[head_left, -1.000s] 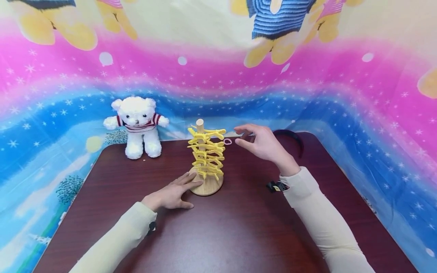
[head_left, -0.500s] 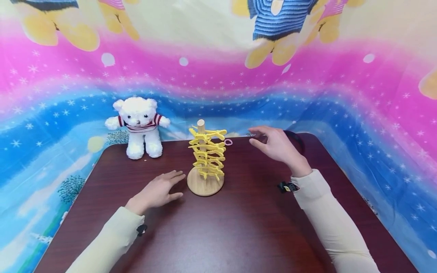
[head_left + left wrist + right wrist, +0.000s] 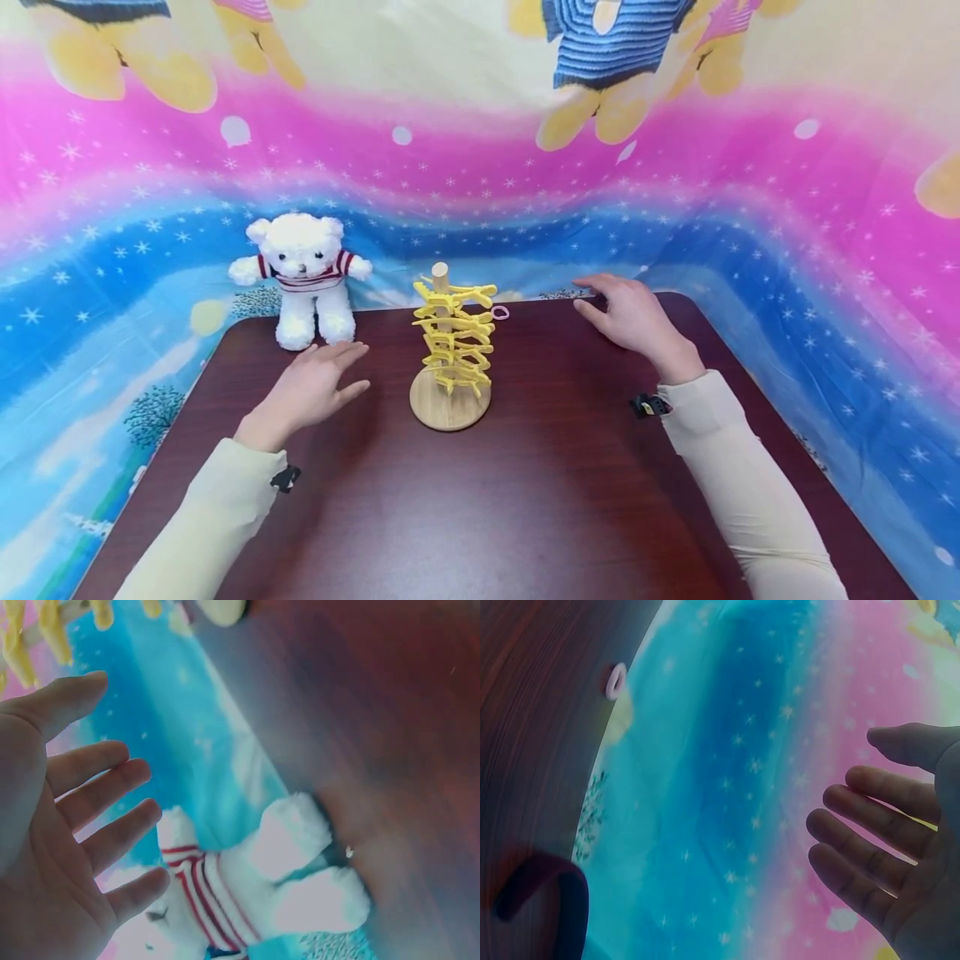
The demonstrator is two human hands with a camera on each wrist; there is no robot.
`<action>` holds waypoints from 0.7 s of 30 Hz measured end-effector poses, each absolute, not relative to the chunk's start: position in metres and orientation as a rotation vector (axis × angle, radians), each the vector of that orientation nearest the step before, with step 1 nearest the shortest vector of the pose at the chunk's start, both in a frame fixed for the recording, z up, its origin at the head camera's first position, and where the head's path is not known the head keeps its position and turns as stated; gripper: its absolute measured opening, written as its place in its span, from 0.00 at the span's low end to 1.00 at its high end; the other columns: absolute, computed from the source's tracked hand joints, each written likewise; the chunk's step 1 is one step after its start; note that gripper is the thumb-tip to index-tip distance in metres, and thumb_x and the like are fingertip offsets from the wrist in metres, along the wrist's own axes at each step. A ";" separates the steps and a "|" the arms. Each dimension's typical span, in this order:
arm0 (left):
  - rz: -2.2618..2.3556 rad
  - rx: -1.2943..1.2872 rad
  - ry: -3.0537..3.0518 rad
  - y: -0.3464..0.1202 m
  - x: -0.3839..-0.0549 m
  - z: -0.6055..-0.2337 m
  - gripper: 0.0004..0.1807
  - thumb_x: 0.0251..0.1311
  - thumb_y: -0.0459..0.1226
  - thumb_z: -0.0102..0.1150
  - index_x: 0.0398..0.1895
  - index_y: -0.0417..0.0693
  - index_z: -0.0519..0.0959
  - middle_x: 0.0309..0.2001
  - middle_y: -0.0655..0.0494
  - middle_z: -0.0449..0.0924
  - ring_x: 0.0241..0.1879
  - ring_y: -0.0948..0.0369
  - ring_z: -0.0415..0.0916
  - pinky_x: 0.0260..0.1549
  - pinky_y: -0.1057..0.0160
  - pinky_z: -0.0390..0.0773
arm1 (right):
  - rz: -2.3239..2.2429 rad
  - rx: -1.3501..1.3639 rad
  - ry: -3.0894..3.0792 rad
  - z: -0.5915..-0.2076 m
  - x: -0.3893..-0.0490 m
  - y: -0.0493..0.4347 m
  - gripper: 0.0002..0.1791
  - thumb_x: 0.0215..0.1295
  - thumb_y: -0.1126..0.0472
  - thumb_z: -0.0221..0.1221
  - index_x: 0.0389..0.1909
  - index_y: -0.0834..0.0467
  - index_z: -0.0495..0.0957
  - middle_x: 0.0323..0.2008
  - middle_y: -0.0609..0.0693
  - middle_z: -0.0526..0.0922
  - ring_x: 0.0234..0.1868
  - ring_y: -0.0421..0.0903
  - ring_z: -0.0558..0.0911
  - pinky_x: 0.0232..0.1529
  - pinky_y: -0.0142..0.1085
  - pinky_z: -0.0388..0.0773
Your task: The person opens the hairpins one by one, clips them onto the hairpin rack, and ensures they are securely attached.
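In the middle of the table stands a wooden stand (image 3: 448, 412) with a round base and an upright post. Thin yellow branching pieces (image 3: 457, 325) are stacked around the post. My left hand (image 3: 307, 387) hovers left of the stand, fingers extended and holding nothing. Close beyond its fingertips sits a white teddy bear (image 3: 303, 267) in a striped sweater. To the right of the stand is my right hand (image 3: 633, 317), raised and empty with fingers spread. A dark, curved headband (image 3: 551, 881) shows below it in the right wrist view; in the head view the hand hides it.
A small pink ring (image 3: 500, 312), like a hair tie, lies at the table's back edge behind the stand. The dark wood table (image 3: 480, 517) is backed by a printed cloth (image 3: 480, 183). A tiny white speck (image 3: 349, 852) lies by the bear's feet.
My left hand has let go of the stand's base and moved left toward the bear. My right hand has drawn away to the right, now covering the headband. The stand stays put.
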State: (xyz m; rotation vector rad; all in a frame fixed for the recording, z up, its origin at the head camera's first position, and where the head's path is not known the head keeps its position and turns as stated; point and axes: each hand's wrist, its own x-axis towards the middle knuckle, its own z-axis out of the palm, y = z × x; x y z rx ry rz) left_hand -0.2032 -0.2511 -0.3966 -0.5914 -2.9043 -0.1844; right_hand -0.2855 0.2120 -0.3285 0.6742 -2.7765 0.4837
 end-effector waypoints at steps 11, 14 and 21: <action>-0.083 -0.446 -2.984 -0.269 -0.216 -0.368 0.32 0.68 0.48 0.58 0.70 0.41 0.70 0.68 0.38 0.71 0.70 0.43 0.65 0.68 0.30 0.55 | 0.331 0.586 -2.815 -0.331 -0.294 0.237 0.25 0.73 0.49 0.55 0.67 0.54 0.74 0.66 0.58 0.76 0.65 0.61 0.75 0.61 0.61 0.72; -0.073 -0.418 -2.978 -0.273 -0.219 -0.363 0.32 0.68 0.48 0.57 0.70 0.41 0.69 0.68 0.38 0.71 0.70 0.42 0.65 0.69 0.30 0.54 | 0.323 0.564 -2.835 -0.329 -0.294 0.243 0.25 0.73 0.50 0.55 0.68 0.54 0.73 0.67 0.59 0.75 0.68 0.63 0.72 0.63 0.62 0.69; -0.091 -0.302 -3.084 -0.281 -0.226 -0.350 0.36 0.73 0.53 0.47 0.78 0.47 0.57 0.78 0.39 0.54 0.78 0.39 0.47 0.71 0.29 0.43 | 0.335 0.557 -2.890 -0.324 -0.294 0.253 0.27 0.75 0.51 0.53 0.71 0.56 0.69 0.70 0.61 0.71 0.71 0.65 0.67 0.70 0.63 0.59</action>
